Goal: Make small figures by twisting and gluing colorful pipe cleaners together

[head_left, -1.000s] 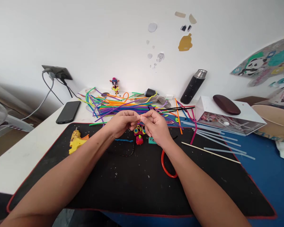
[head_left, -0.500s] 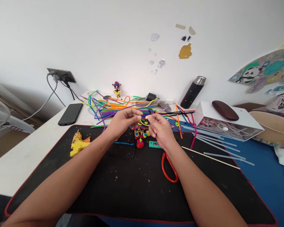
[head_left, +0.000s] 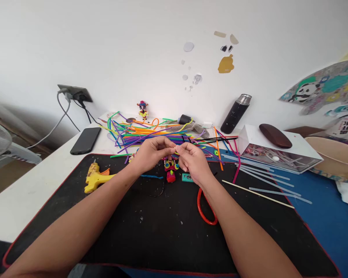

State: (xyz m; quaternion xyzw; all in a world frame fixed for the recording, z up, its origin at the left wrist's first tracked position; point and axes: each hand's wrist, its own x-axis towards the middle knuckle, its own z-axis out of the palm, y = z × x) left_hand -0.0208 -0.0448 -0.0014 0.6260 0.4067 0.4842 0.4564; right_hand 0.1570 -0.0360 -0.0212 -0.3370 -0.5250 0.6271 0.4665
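Observation:
My left hand (head_left: 152,152) and my right hand (head_left: 193,160) meet above the black mat (head_left: 162,231), fingertips pinched together on a thin yellow pipe cleaner (head_left: 176,151) between them. Just below the hands stands a small red and multicoloured pipe-cleaner figure (head_left: 170,170). A pile of coloured pipe cleaners (head_left: 139,133) lies right behind the hands. A small teal piece (head_left: 186,177) sits under my right hand.
A yellow glue gun (head_left: 95,177) lies left on the mat, red-handled scissors (head_left: 204,206) by my right forearm. Behind: a black phone (head_left: 85,139), a small figurine (head_left: 142,109), a black flask (head_left: 235,112), a white box (head_left: 275,148) with a dark case. Clear glue sticks (head_left: 266,179) and a wooden skewer (head_left: 258,194) lie right.
My hands parted slightly half a second ago and have come back together, fingertips touching again over the figure. The view shifted a little.

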